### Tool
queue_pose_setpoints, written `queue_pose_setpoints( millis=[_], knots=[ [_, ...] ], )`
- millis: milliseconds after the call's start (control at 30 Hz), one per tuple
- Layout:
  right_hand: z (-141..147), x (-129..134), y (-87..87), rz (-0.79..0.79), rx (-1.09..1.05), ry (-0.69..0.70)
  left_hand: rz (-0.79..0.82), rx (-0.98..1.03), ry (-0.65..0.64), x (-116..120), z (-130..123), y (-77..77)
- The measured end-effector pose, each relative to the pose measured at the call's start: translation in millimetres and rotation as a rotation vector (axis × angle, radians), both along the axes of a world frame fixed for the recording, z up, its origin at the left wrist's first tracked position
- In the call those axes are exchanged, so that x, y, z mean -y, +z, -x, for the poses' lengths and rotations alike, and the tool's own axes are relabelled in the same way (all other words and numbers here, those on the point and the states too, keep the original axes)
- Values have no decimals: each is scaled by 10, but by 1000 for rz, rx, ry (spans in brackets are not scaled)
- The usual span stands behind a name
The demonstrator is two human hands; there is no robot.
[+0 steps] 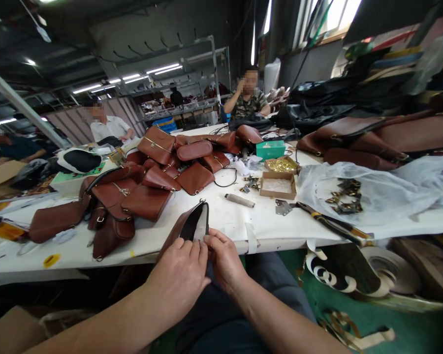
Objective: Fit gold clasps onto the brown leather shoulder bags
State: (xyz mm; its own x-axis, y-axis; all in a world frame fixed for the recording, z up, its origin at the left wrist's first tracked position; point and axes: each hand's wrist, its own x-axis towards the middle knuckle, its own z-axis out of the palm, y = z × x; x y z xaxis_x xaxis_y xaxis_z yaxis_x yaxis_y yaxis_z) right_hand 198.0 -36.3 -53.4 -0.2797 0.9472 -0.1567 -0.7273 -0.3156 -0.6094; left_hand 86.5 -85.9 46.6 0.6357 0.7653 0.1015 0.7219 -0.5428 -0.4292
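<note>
A brown leather bag [176,227] with a dark, grey-lined opening is held at the table's front edge, over my lap. My left hand [182,270] is closed on its near rim, fingers curled over into the opening. On the right side of that opening, my right hand [223,253] pinches the edge between thumb and fingers. The lower part of the bag is hidden behind my left hand and arm. Just beyond it on the white table [206,204] lies a grey-brown cylindrical handle or roll [239,200].
Brown leather bags [147,196] are heaped at left; larger ones [391,137] lie at right. Black-and-yellow pliers [332,222] overhang the front edge near metal plates [283,207]. Cardboard boxes [278,186] and a plastic bag of metal fittings [343,196] stand behind. Co-workers sit across the table.
</note>
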Motion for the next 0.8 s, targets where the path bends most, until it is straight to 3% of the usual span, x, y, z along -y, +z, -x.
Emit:
queue_pose_setpoints(
  millis=[67,167,300,400,500,633,700,800],
  knots=[
    [-141,13,-173,5,60,-29,167,56,-166,-29,-26,27],
    [-387,35,-431,11,194,-105,302,70,-427,-329,-16,-53],
    [-607,97,-617,-1,290,-130,244,-8,-606,-867,-91,-381],
    [-656,127,-665,37,308,-111,272,-28,-706,-1064,-216,-586],
    [-656,114,-738,108,319,-124,286,-19,-746,-1107,-264,-670],
    [-625,52,-913,276,273,-238,232,24,-753,-1089,-124,-776],
    [-599,19,-991,352,254,-336,220,46,-662,-1027,-15,-897],
    [-555,-14,-1044,447,256,-448,282,102,-427,-856,98,-1117]
  ],
)
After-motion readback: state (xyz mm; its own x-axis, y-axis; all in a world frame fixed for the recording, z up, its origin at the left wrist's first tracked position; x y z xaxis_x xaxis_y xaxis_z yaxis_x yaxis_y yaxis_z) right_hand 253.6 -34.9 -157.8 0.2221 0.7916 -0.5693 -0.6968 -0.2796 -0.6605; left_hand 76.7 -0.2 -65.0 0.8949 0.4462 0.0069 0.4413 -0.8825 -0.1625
